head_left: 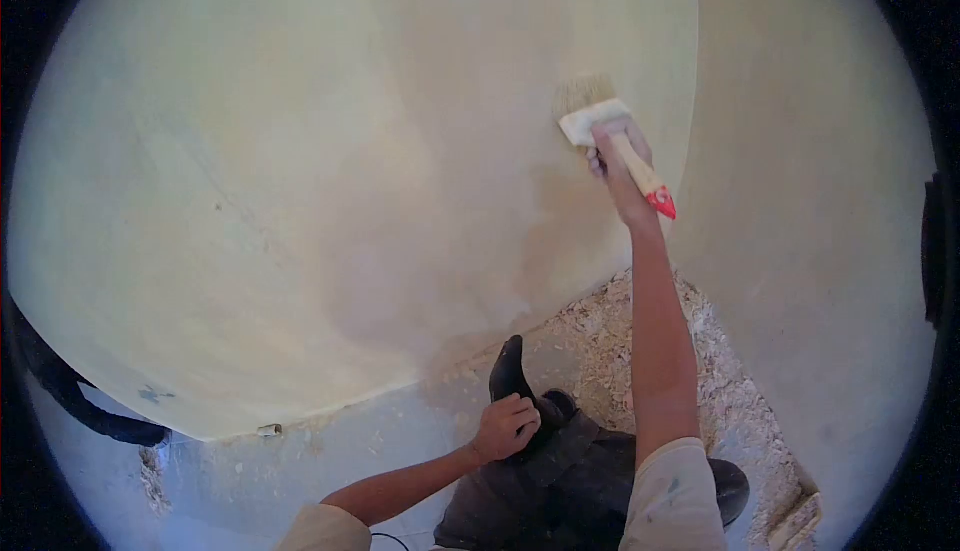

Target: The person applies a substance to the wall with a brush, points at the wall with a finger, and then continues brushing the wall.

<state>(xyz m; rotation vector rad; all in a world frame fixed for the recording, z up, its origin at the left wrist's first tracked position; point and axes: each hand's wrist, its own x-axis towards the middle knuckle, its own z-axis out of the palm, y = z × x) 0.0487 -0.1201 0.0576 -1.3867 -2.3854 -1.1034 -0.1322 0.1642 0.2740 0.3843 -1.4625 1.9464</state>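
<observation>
So there's a big pale wall (pixel 300 151), with wood shavings (pixel 730 391) along the floor below it. The right hand (pixel 622 151) has its fingers wrapped round a wide brush (pixel 592 121), bristles against the wall, red handle tip with a small unreadable white mark. Left hand's (pixel 507 428) fingers are curled at the dark boot (pixel 512 376).

The brush (pixel 597 119) has blurred bristle tips (pixel 586 85); the left sleeve (pixel 325 531) and right sleeve (pixel 675 496) run off the near edge; a dark object (pixel 933 251) at right is unclear
</observation>
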